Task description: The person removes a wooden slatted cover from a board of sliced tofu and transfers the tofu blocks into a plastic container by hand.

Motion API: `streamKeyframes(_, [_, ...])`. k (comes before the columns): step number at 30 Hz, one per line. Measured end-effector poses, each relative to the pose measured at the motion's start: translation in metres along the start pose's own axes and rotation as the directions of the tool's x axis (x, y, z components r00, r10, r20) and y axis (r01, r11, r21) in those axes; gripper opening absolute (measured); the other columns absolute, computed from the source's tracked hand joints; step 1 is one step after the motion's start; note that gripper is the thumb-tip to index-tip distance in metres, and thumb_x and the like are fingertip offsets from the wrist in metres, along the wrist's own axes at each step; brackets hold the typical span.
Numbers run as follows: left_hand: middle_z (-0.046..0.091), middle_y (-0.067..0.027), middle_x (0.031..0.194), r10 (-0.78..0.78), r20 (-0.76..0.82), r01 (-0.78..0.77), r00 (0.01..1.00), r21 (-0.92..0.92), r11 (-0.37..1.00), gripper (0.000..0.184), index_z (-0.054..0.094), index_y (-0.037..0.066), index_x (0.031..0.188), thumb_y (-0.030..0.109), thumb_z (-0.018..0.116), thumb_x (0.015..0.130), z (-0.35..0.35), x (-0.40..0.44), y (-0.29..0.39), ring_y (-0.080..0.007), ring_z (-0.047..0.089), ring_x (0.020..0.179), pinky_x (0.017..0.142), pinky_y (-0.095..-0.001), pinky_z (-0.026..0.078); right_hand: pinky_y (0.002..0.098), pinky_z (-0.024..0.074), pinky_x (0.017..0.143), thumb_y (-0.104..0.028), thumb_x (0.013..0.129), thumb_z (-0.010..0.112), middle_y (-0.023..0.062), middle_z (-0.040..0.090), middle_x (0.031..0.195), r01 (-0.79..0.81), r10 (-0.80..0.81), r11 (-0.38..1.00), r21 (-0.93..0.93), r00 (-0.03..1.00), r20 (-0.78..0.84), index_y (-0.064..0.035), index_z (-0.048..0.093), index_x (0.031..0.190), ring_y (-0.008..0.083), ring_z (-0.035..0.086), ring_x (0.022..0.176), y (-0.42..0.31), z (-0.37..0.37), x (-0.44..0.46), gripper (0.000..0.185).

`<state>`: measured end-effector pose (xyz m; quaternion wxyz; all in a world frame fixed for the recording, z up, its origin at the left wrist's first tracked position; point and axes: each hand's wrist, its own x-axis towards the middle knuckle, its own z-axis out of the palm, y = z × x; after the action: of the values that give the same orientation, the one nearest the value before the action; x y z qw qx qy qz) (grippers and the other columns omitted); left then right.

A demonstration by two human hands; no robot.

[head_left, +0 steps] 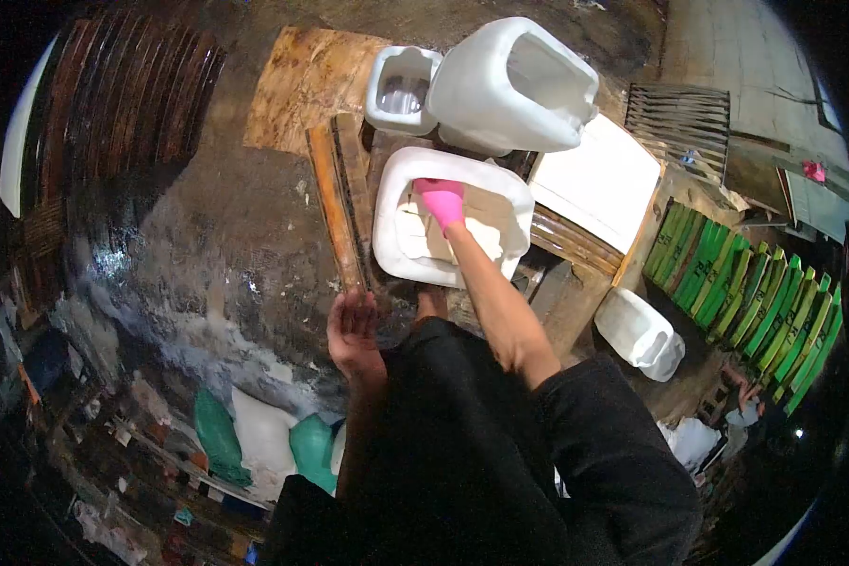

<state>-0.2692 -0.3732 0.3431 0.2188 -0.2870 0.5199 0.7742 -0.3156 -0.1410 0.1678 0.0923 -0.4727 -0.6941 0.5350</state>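
Observation:
My right hand point(441, 199) wears a pink glove and reaches down into a cut-open white plastic tub point(393, 247). Inside the tub is a pale cream substance point(481, 231); the gloved fingers disappear into or behind it, so their pose is hidden. My left hand point(355, 330) is bare, held palm up with its fingers extended and nothing visible in it. It is nearest the lower end of a narrow orange-brown wooden strip point(333, 212), left of the tub. Whether the hand touches the strip I cannot tell.
Behind the tub stand a large cut white jug point(472, 80) and a smaller white container point(383, 115). A white board point(599, 174) lies right of them. Green-edged slats point(707, 274) and another white jug point(637, 330) are at right; dark slats point(127, 99) lean at far left.

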Motion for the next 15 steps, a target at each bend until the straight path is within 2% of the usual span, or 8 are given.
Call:
streamKeyframes(1, [0.054, -0.0166, 0.126, -0.032, -0.055, 0.032, 0.998, 0.005, 0.999, 0.045, 0.041, -0.001, 0.132, 0.029, 0.035, 0.1, 0.005, -0.002, 0.0, -0.0308, 0.058, 0.109, 0.095, -0.0408, 0.047, 0.0351, 0.0507, 0.072, -0.015, 0.078, 0.06, 0.0102, 0.071, 0.089, -0.144, 0.146, 0.989, -0.031, 0.986, 0.082, -0.0063, 0.071, 0.087, 0.0248, 0.067, 0.082, -0.002, -0.002, -0.008, 0.017])
streamKeyframes(5, [0.052, -0.0193, 0.125, 0.013, -0.121, 0.004, 0.993, 0.136, 0.991, 0.043, 0.04, -0.003, 0.131, 0.028, 0.035, 0.1, 0.041, -0.014, -0.004, -0.029, 0.058, 0.107, 0.093, -0.0398, 0.048, 0.0352, 0.05, 0.076, -0.02, 0.081, 0.057, 0.0112, 0.07, 0.089, -0.052, 0.03, 0.995, 0.08, 0.966, 0.257, -0.0052, 0.072, 0.082, 0.0242, 0.067, 0.085, 0.011, 0.01, -0.016, 0.021])
streamKeyframes(8, [0.052, -0.0198, 0.123, 0.193, 0.039, -0.197, 0.98, 0.214, 0.957, 0.039, 0.041, -0.003, 0.129, 0.023, 0.037, 0.1, 0.065, -0.018, -0.015, -0.0271, 0.056, 0.107, 0.092, -0.0382, 0.048, 0.0359, 0.0508, 0.075, -0.027, 0.084, 0.055, 0.0146, 0.069, 0.089, 0.055, -0.062, 0.997, 0.045, 0.983, 0.171, -0.0046, 0.072, 0.082, 0.0237, 0.067, 0.083, 0.005, -0.01, -0.02, 0.028])
streamKeyframes(11, [0.051, -0.0184, 0.122, 0.382, 0.171, -0.417, 0.908, 0.439, 0.796, 0.032, 0.045, -0.003, 0.124, 0.017, 0.041, 0.1, 0.099, -0.023, -0.04, -0.0248, 0.053, 0.109, 0.096, -0.0362, 0.043, 0.0389, 0.0506, 0.077, -0.031, 0.095, 0.046, 0.0171, 0.066, 0.1, 0.092, -0.157, 0.979, 0.181, 0.909, 0.387, -0.0036, 0.065, 0.107, 0.0291, 0.065, 0.086, -0.025, -0.088, -0.058, 0.036])
streamKeyframes(12, [0.051, -0.0184, 0.123, 0.431, 0.248, -0.494, 0.868, 0.535, 0.685, 0.032, 0.046, -0.003, 0.124, 0.017, 0.041, 0.099, 0.11, -0.025, -0.055, -0.0254, 0.052, 0.111, 0.097, -0.0362, 0.041, 0.0353, 0.047, 0.088, -0.028, 0.097, 0.043, 0.0153, 0.064, 0.111, 0.39, -0.417, 0.907, 0.159, 0.785, 0.457, -0.0058, 0.062, 0.116, 0.0237, 0.062, 0.1, -0.019, -0.128, -0.066, 0.035])
streamKeyframes(13, [0.05, -0.0186, 0.125, 0.42, 0.356, -0.548, 0.835, 0.599, 0.583, 0.034, 0.045, -0.004, 0.125, 0.018, 0.042, 0.099, 0.121, -0.024, -0.071, -0.0268, 0.051, 0.113, 0.099, -0.0367, 0.039, 0.0327, 0.0416, 0.097, -0.029, 0.098, 0.042, 0.013, 0.062, 0.119, 0.09, -0.222, 0.966, 0.241, 0.764, 0.606, -0.0067, 0.056, 0.126, 0.0204, 0.057, 0.113, -0.034, -0.179, -0.079, 0.038])
streamKeyframes(14, [0.049, -0.0188, 0.126, 0.4, 0.461, -0.609, 0.792, 0.639, 0.469, 0.036, 0.045, -0.004, 0.126, 0.019, 0.042, 0.099, 0.134, -0.024, -0.09, -0.0282, 0.049, 0.115, 0.1, -0.0373, 0.037, 0.0319, 0.0403, 0.1, -0.028, 0.099, 0.041, 0.0099, 0.06, 0.125, 0.026, -0.285, 0.933, 0.358, 0.659, 0.696, -0.0059, 0.054, 0.129, 0.0194, 0.056, 0.115, -0.032, -0.231, -0.081, 0.04])
streamKeyframes(15, [0.048, -0.0191, 0.128, 0.319, 0.503, -0.595, 0.803, 0.698, 0.399, 0.041, 0.042, -0.004, 0.13, 0.021, 0.043, 0.098, 0.15, -0.029, -0.109, -0.0314, 0.047, 0.119, 0.102, -0.0403, 0.034, 0.0324, 0.0395, 0.101, -0.028, 0.099, 0.041, 0.01, 0.06, 0.125, -0.261, -0.215, 0.84, 0.476, 0.645, 0.733, -0.0038, 0.055, 0.127, 0.0197, 0.056, 0.116, -0.021, -0.283, -0.084, 0.04])
